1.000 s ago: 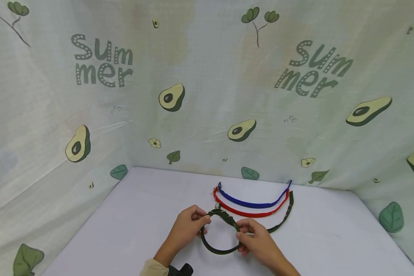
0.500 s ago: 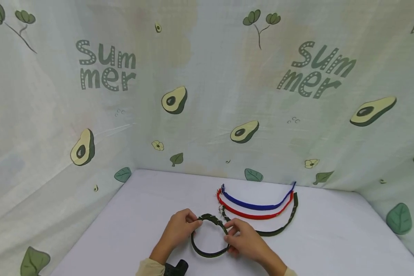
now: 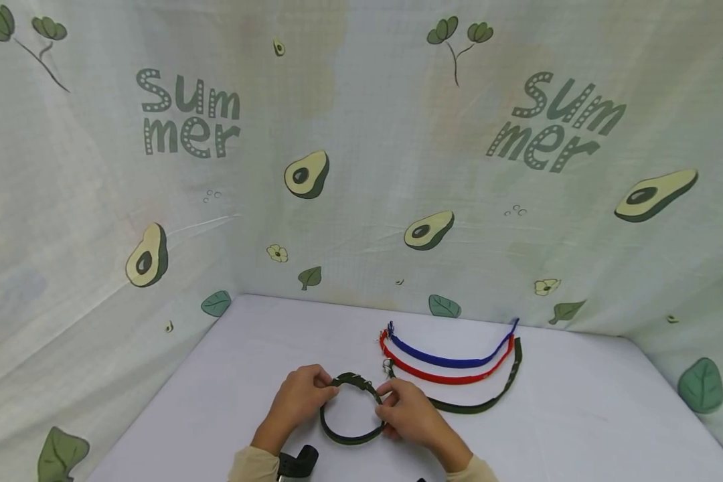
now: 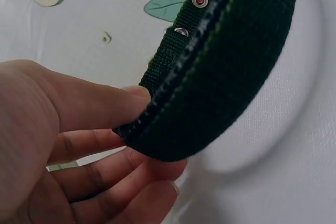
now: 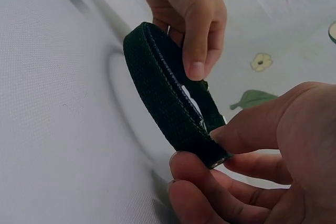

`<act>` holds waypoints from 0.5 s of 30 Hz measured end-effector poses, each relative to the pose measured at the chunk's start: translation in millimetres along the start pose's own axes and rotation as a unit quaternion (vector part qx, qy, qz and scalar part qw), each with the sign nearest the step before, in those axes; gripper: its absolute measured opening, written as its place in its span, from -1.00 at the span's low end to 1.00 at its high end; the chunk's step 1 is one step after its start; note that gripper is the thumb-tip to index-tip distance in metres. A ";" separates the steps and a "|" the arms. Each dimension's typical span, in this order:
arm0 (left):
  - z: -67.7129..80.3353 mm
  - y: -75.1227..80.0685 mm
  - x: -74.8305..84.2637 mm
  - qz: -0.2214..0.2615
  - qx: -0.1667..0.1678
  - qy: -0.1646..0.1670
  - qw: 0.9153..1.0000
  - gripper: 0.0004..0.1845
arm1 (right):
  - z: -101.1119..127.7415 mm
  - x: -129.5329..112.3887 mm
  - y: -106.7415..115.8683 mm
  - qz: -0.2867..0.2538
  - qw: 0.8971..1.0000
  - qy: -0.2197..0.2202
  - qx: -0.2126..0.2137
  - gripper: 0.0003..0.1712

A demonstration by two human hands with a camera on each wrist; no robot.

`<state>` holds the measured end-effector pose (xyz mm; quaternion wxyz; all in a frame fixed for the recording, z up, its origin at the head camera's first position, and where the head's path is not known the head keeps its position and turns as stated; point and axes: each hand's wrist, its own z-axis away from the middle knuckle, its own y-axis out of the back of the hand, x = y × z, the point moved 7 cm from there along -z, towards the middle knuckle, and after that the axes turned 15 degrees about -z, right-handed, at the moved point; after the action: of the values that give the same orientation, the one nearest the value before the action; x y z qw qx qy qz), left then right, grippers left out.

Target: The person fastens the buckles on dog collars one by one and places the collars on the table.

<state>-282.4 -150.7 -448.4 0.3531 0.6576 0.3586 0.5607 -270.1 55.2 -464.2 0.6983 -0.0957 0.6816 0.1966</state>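
A dark green webbing collar (image 3: 352,440), buckled into a loop with metal eyelets, is held up between both hands. My left hand (image 3: 296,399) pinches its left side between thumb and fingers. On the opposite side my right hand (image 3: 412,414) pinches the band. The left wrist view shows the broad woven outside of the collar (image 4: 226,77) close up, with the thumb over its edge. In the right wrist view the collar (image 5: 157,98) stands on edge above the white surface, its shadow beside it. Part of the band is hidden by the fingers.
Behind the hands, a blue collar (image 3: 452,363), a red collar (image 3: 452,379) and another dark green collar (image 3: 472,408) lie curved on the white table (image 3: 578,415), metal rings at their left ends. A printed cloth (image 3: 361,167) hangs at the back and sides.
Both hands have moved left in the head view with the looped collar, away from the other collars, uncovering more of the dark green one on the table. The head view has shifted slightly.
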 end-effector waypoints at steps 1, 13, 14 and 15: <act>0.4 0.6 -0.7 -0.005 0.002 0.005 1.000 -0.80 | -0.7 0.4 -0.9 0.001 1.000 0.001 0.000 -0.69; -0.2 6.4 -14.1 -0.056 -0.002 0.057 0.997 -0.83 | -8.7 1.6 -10.7 0.040 0.999 0.023 0.011 -0.71; -0.2 6.8 -14.9 -0.060 -0.003 0.059 0.996 -0.83 | -9.0 1.0 -11.4 0.043 0.999 0.027 0.012 -0.71; -0.1 7.2 -15.5 -0.066 -0.003 0.059 0.996 -0.83 | -9.3 0.7 -12.0 0.045 0.998 0.030 0.012 -0.71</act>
<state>-283.7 -167.6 -449.6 0.3690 0.5974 0.4197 0.5751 -273.7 40.7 -467.0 0.6692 -0.0621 0.7082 0.2165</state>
